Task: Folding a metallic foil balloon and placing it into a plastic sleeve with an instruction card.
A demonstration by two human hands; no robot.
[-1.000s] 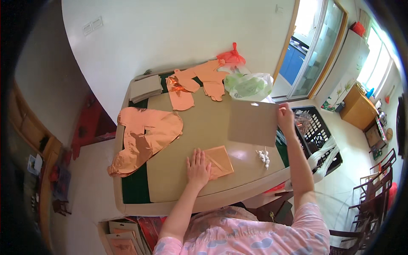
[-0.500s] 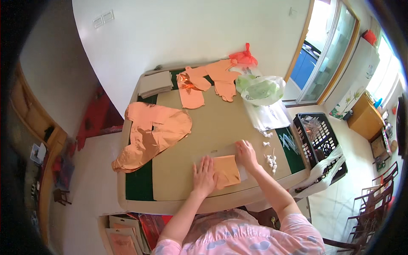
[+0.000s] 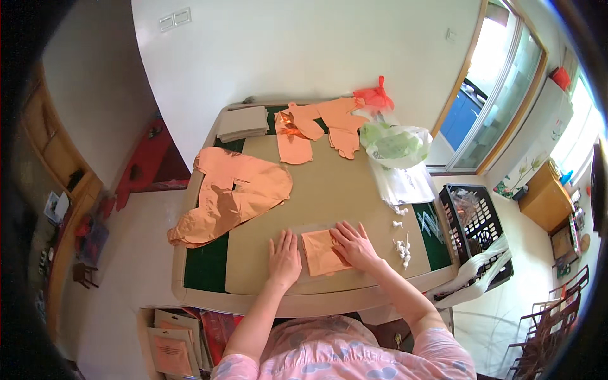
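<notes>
A folded copper-coloured foil piece [image 3: 320, 253] lies flat near the table's front edge. Around its far and left sides shows a pale, see-through margin, perhaps a plastic sleeve. My right hand [image 3: 356, 247] rests flat on the foil's right part, fingers stretched and slightly apart. Just left of the foil, my left hand [image 3: 285, 259] lies flat, its fingers straight, by the pale margin. Farther left is a large flat foil balloon [image 3: 244, 193], wrinkled and shiny. More flat foil balloons [image 3: 294, 139] lie at the back.
Grey-beige cards [image 3: 244, 123] are stacked at the back left. White plastic bags [image 3: 405, 183] lie at the right, with small white knotted bits [image 3: 403, 253] and pale sticks [image 3: 430, 225] nearby. A black crate [image 3: 475, 215] stands beyond the right edge; an open box [image 3: 152, 316] sits below the table.
My right hand has come from the foil's far right edge onto its top. My left hand has slid left off the foil. The foil sits slightly farther left, and the view has shifted.
</notes>
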